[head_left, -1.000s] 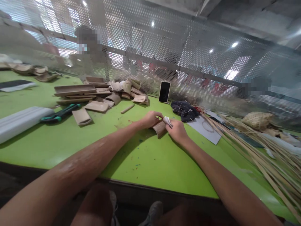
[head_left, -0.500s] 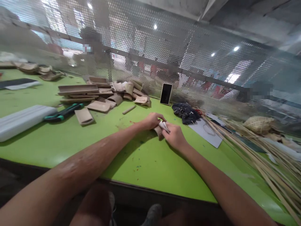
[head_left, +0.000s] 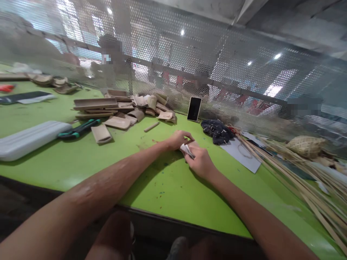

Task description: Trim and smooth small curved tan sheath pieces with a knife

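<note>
One wide green table [head_left: 151, 195] carried everything, with long thin strips [head_left: 300, 180] spread over its right side and a heap of wooden pieces [head_left: 96, 104] toward its far left. Near the middle, the right hand [head_left: 200, 161] pinched a folded white paper [head_left: 187, 150] between thumb and fingers, while the left hand [head_left: 179, 140] gripped a bamboo piece [head_left: 192, 143] with its fingers bent over it. The bamboo piece lay between the hands, mostly covered by them, and whether it rested fully on the tabletop could not be told.

Judging by the curved pieces in the heap, it was probably light, stiff and dry, not very slippery, though its thin edges might have splintered, or split along the grain under a hard squeeze. The best hold seemed to be by its long edges, fingertips clear of the paper. Smallest of all, the white paper looked very light and soft enough to fold, likely to crease or slip out of place; a pinch low on the fold, close to the wood, suited it.
</note>
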Action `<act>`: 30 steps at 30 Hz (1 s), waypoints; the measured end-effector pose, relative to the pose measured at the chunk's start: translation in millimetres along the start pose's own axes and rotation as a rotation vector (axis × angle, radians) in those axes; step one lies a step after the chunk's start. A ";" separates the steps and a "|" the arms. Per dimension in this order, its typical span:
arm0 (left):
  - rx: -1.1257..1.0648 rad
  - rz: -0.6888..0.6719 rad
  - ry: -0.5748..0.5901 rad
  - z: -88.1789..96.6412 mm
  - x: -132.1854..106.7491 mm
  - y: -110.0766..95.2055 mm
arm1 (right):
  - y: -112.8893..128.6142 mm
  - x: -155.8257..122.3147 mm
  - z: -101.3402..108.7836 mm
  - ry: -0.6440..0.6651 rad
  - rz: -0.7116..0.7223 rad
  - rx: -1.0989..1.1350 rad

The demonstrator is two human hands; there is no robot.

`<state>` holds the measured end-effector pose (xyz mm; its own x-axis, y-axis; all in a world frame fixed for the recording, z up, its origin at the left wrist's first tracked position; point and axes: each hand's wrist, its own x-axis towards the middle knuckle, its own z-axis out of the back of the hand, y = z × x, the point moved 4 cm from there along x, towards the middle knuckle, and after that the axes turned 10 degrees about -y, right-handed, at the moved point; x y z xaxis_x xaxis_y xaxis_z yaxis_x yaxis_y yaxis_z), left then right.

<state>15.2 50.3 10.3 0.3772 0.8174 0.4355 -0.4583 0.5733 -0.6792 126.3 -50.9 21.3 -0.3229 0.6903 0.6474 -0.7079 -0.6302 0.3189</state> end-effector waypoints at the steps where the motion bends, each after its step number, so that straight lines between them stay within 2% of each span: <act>1: -0.005 -0.003 0.003 0.0 0.0 -0.4 | 3.0 -0.4 -0.7 0.009 0.011 0.009; 4: 0.023 0.008 0.002 -0.1 -0.4 0.7 | -9.3 2.4 2.8 0.004 -0.067 0.022; 8: 0.052 0.002 -0.020 -0.2 -0.7 1.4 | -28.8 4.3 10.0 -0.077 -0.173 -0.024; 14: 0.031 0.008 0.009 0.7 -0.5 -2.7 | -3.1 -0.6 0.0 -0.013 -0.015 0.001; 16: 0.044 0.011 0.000 1.3 -0.8 -2.5 | -14.5 2.4 2.8 -0.034 -0.072 -0.022; 19: 0.058 0.006 -0.022 1.5 -1.6 -1.6 | -42.6 6.4 11.6 -0.118 -0.255 -0.087; 20: 0.058 -0.001 -0.028 1.5 -1.7 -1.9 | -46.2 6.8 13.1 -0.132 -0.268 -0.093; 22: 0.062 0.011 -0.028 1.6 -1.9 -2.1 | -41.2 5.8 11.4 -0.120 -0.237 -0.061; 26: 0.037 0.038 -0.005 2.0 -2.0 -3.3 | -15.0 1.7 0.9 -0.016 -0.109 0.065; 28: 0.029 0.016 -0.013 2.6 -2.1 -3.7 | -18.7 2.5 1.5 -0.017 -0.133 0.055; 30: 0.039 0.009 -0.032 2.9 -2.1 -2.5 | -33.7 4.7 7.1 -0.071 -0.210 -0.010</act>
<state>13.3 47.3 12.8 0.3474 0.8237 0.4482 -0.4928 0.5670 -0.6601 153.2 -29.0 18.5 -0.1228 0.7792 0.6147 -0.7612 -0.4713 0.4454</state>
